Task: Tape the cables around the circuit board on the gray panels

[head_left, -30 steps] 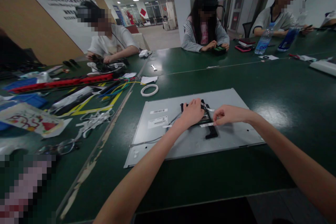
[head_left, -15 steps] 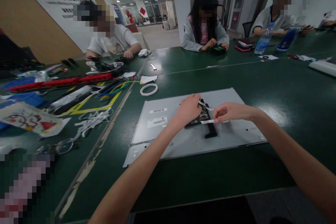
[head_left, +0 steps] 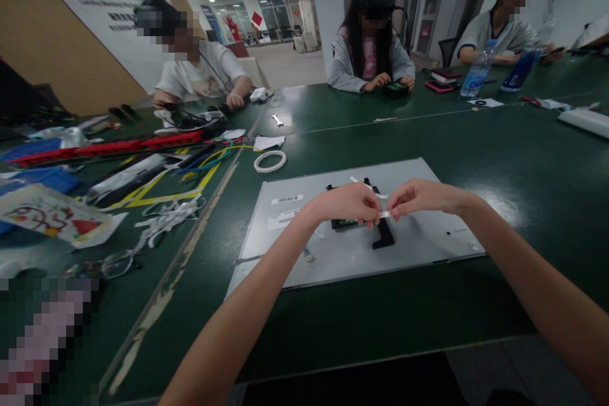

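Your left hand [head_left: 349,203] and your right hand [head_left: 419,196] are close together, with the fingertips almost touching. Both hands pinch a small white strip [head_left: 385,214], one at each end. The strip is held just above a black board [head_left: 383,236]. The black board lies in the middle of a big grey panel [head_left: 428,244]. The panel lies flat on the green desk [head_left: 499,146]. A white tape ring [head_left: 270,161] sits on the desk, just past the panel's far left corner.
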Demonstrator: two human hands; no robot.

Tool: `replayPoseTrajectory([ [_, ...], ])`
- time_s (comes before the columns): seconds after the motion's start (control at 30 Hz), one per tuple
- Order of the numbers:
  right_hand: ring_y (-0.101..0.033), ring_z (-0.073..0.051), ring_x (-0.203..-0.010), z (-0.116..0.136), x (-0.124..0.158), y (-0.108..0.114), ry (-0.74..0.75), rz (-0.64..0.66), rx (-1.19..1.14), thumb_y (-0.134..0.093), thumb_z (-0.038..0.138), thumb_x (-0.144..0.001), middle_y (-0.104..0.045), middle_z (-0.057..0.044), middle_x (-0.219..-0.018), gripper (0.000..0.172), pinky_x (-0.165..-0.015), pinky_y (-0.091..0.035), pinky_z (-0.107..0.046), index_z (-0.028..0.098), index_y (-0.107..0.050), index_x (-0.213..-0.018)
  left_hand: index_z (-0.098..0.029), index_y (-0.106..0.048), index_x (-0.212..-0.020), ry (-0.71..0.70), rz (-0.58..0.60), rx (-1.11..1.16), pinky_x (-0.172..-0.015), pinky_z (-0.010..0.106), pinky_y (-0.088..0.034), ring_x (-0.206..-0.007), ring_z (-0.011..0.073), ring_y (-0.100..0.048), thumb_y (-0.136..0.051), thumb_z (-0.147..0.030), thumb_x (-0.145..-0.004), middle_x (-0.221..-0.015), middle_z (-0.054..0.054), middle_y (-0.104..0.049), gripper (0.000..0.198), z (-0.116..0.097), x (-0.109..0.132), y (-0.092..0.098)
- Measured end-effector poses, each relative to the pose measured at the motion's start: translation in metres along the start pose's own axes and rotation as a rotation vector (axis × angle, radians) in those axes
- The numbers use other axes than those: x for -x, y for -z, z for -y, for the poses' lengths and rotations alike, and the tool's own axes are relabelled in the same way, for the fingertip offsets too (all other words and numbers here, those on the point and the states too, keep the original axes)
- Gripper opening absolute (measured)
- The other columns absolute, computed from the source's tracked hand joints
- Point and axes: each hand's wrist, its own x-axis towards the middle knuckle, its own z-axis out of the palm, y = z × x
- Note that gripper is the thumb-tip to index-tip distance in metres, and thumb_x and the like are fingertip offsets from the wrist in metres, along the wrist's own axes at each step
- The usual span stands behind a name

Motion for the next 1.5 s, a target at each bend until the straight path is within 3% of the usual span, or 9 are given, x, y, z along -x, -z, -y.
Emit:
replayPoseTrajectory([
  [0.23,-0.058,-0.014,-0.074,-0.006,-0.003,-0.004,-0.094,0.004,0.167,-0.060,0.028,-0.072,-0.067,-0.002,-0.078,0.018,-0.073,-0.041,-0.026,0.016,-0.068,-0.083,-0.011,-0.066,-0.069,0.106,0.074,-0.103,-0.055,0.022,-0.041,-0.053,0.0093,-0.053,-0.049,-0.020,-0.072,-0.065,0.004,-0.065,0.019,0.004,-0.011,-0.015],
  [0.63,-0.056,-0.011,-0.066,-0.009,-0.006,-0.008,-0.131,-0.017,0.215,-0.055,0.025,-0.074,-0.067,-0.002,-0.075,0.019,-0.062,-0.040,-0.022,0.015,-0.069,-0.082,-0.010,-0.063,-0.080,0.252,0.118,-0.029,-0.047,0.020,-0.039,-0.058,0.0131,-0.064,-0.049,-0.019,-0.070,-0.076,0.007,-0.069,0.019,0.005,-0.010,-0.016],
  [0.83,-0.057,-0.011,-0.064,-0.009,-0.007,-0.011,-0.137,-0.035,0.216,-0.055,0.024,-0.074,-0.067,-0.004,-0.073,0.020,-0.059,-0.042,-0.021,0.013,-0.069,-0.082,-0.009,-0.062,-0.077,0.292,0.113,-0.036,-0.049,0.020,-0.044,-0.057,0.0132,-0.064,-0.045,-0.015,-0.070,-0.074,0.009,-0.068,0.020,0.001,-0.010,-0.021],
  [1.1,-0.059,-0.013,-0.060,-0.012,-0.010,-0.015,-0.185,-0.100,0.229,-0.058,0.025,-0.071,-0.065,-0.003,-0.065,0.014,-0.057,-0.043,-0.022,0.014,-0.066,-0.072,-0.007,-0.065,-0.072,0.331,-0.012,-0.283,-0.055,0.025,-0.048,-0.054,0.0150,-0.060,-0.046,-0.011,-0.070,-0.055,0.010,-0.062,0.020,-0.014,-0.013,-0.035],
  [1.3,-0.058,-0.013,-0.058,-0.017,-0.012,-0.013,-0.162,-0.091,0.245,-0.058,0.026,-0.072,-0.065,-0.003,-0.064,0.016,-0.055,-0.042,-0.022,0.013,-0.066,-0.076,-0.008,-0.067,-0.091,0.324,-0.156,-0.506,-0.065,0.032,-0.049,-0.075,0.0249,-0.063,-0.049,-0.018,-0.076,-0.078,0.017,-0.066,0.025,-0.017,-0.016,-0.043],
  [1.5,-0.056,-0.011,-0.054,-0.014,-0.014,-0.015,-0.241,-0.125,0.313,-0.059,0.028,-0.071,-0.064,-0.002,-0.060,0.017,-0.054,-0.041,-0.022,0.013,-0.064,-0.077,-0.008,-0.066,-0.097,0.364,-0.205,-0.578,-0.070,0.034,-0.048,-0.084,0.0269,-0.062,-0.048,-0.019,-0.080,-0.086,0.018,-0.065,0.027,-0.021,-0.013,-0.047],
])
